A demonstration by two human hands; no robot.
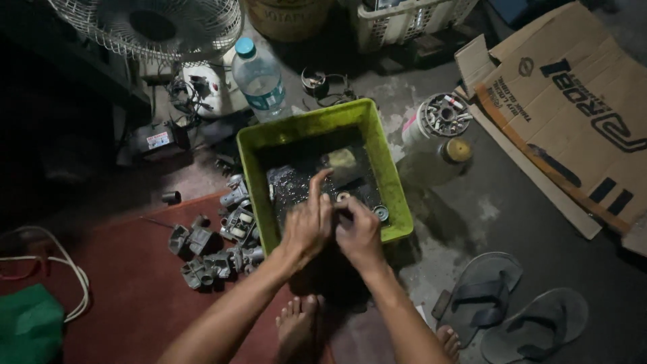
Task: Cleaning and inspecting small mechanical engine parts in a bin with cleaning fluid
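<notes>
- The hands, left hand [308, 226] and right hand [357, 232], press together over the green tub [384, 152]; whatever they grip is covered by the fingers and cannot be told.
- The tub's near rim is hidden behind both hands.
- The fan [145, 27], bucket [290, 15] and white basket [404, 20] are cut off by the top edge.
- The green cloth [27, 323] runs off the left edge.
- The far left is too dark to read.
- The grey metal parts [216, 246] are too small to identify.

Bare forearms, no sleeves, no gloves, bare feet
</notes>
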